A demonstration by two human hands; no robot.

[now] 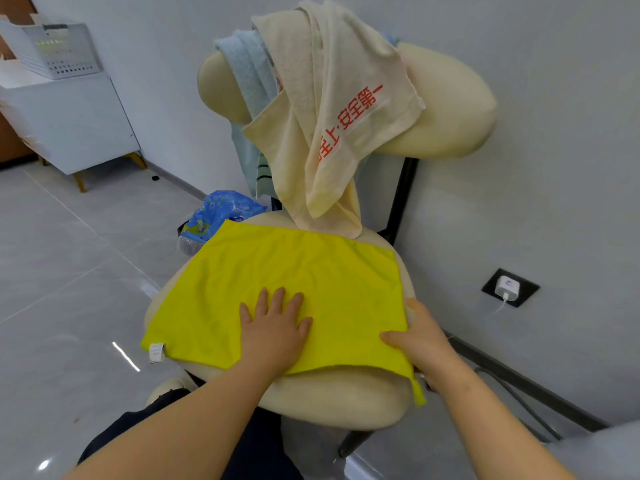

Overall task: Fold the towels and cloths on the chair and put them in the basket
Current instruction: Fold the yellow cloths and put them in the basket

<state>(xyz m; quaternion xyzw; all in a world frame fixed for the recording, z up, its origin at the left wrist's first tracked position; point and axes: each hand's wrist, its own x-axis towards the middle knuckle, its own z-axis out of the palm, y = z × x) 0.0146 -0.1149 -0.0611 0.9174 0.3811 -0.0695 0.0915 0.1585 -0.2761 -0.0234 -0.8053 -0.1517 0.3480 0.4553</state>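
Head view: the yellow cloth (294, 271) lies spread flat on the seat of the cream chair (339, 400), covering most of the seat, with its near right corner hanging over the seat edge and a white label (156, 351) at its near left corner. The left hand (273, 327) rests palm down on the near middle of the cloth, fingers straight and slightly spread, holding nothing. The right hand (419, 337) is at the cloth's right edge near the corner: the thumb lies on top of the fabric and the fingers pass beyond the edge, so the hand pinches that edge. A cream towel (332, 109) with red printed characters is draped over the chair's backrest, its lower end reaching the far edge of the seat just beyond the yellow cloth. A light blue towel (249, 74) hangs on the backrest under it, to the left. A blue plastic bag (221, 213) sits on the floor just left of the seat's far side. At far left, a perforated basket (62, 50) stands on a white cabinet (76, 126). On the right, a white charger (507, 287) is plugged into a black wall socket.
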